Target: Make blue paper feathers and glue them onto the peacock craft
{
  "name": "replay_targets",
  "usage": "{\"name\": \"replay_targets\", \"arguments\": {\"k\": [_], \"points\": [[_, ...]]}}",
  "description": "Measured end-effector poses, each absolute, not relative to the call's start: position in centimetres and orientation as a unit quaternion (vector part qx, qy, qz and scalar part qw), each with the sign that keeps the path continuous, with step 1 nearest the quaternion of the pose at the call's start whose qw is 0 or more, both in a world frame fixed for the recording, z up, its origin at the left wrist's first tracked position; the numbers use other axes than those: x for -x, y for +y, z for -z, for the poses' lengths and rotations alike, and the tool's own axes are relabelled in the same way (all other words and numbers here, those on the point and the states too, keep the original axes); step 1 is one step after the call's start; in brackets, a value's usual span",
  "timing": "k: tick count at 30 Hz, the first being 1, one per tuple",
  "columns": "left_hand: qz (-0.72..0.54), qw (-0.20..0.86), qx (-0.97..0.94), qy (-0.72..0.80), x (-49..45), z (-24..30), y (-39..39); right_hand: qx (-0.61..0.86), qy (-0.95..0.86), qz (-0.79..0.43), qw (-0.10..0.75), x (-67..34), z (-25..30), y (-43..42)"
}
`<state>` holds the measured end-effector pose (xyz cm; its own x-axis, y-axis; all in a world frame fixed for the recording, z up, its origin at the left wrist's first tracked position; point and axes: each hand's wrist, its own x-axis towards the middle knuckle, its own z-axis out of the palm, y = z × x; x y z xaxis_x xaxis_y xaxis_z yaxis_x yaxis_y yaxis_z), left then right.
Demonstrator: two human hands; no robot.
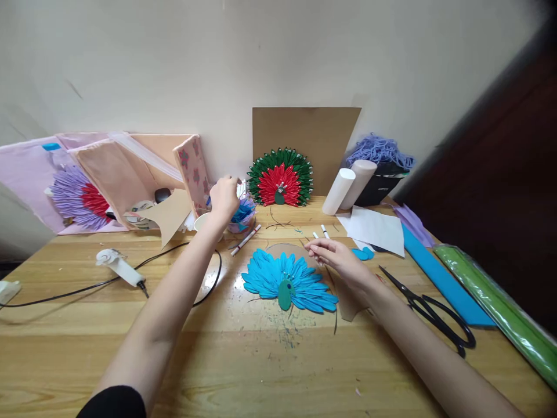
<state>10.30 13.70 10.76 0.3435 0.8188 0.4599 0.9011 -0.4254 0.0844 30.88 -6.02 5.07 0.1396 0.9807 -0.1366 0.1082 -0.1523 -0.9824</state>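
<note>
A blue paper peacock (304, 284) with a green body lies flat on the wooden table in front of me. My right hand (337, 258) hovers just beyond its right side, thumb and fingertips pinched together; whatever is between them is too small to make out. My left hand (225, 197) reaches far forward over a small tub of blue pieces (243, 213). Its fingers bend downward, and their tips are mostly hidden behind the hand. A white cup (202, 222) stands beside the tub, partly behind my left forearm. Two white markers lie near the peacock, one a red-banded marker (246, 240).
At left lies a white glue gun (119, 267) with a black cord. Black scissors (429, 307), blue sheet (448, 276) and a green wrapped roll (500, 307) are at right. A red-green peacock (279, 180) leans on brown cardboard (304, 130) behind, near white rolls (338, 191).
</note>
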Motion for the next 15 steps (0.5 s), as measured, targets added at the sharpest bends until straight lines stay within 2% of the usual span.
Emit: {"name": "replay_targets", "arguments": {"k": [4, 8, 11, 15], "points": [[0.253, 0.093, 0.817, -0.510, -11.0, -10.6, 12.0, 0.665, -0.480, -0.364, 0.442, -33.3, -3.3, -7.4], [0.256, 0.004, 0.875, -0.411, -11.4, -10.3, 9.0, 0.703, -0.455, -0.311, 0.449, -35.4, -1.8, -8.8], [0.168, -0.102, 0.917, -0.347, -10.9, -8.9, 7.0, 0.705, -0.468, -0.291, 0.446, -36.1, -1.2, -9.6], [0.057, -0.162, 0.935, -0.311, -10.1, -5.7, 6.3, 0.715, -0.495, -0.279, 0.406, -35.6, -1.3, -10.0]]}}
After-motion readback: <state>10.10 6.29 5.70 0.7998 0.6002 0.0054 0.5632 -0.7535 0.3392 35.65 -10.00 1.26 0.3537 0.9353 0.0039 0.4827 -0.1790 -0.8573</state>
